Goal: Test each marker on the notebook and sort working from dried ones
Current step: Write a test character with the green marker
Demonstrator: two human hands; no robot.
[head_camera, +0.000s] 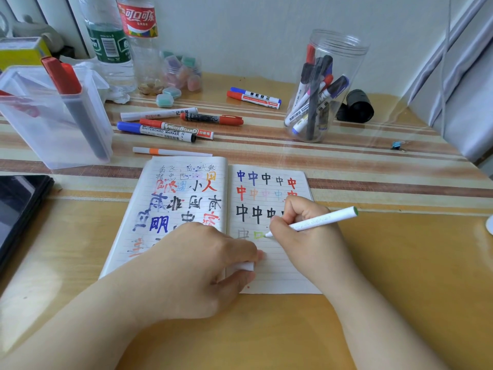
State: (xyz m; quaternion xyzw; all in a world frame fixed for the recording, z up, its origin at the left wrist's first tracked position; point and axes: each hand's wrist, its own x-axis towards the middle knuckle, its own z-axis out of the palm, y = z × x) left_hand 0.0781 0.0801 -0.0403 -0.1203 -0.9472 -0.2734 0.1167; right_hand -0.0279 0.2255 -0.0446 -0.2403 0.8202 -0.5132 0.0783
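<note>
An open lined notebook lies on the table, both pages covered in coloured test characters. My right hand grips a thin white marker with a green end, its tip touching the right page beside a faint yellow-green square. My left hand rests on the notebook's middle and pinches a small white marker cap. Several markers lie loose behind the notebook, and two more markers lie farther back. A round clear jar holds several markers. A square clear bin holds red-capped ones.
Two plastic bottles and small pastel erasers stand at the back left. A dark tablet lies at the left edge. A black cylinder sits behind the jar, a blue binder clip to the right.
</note>
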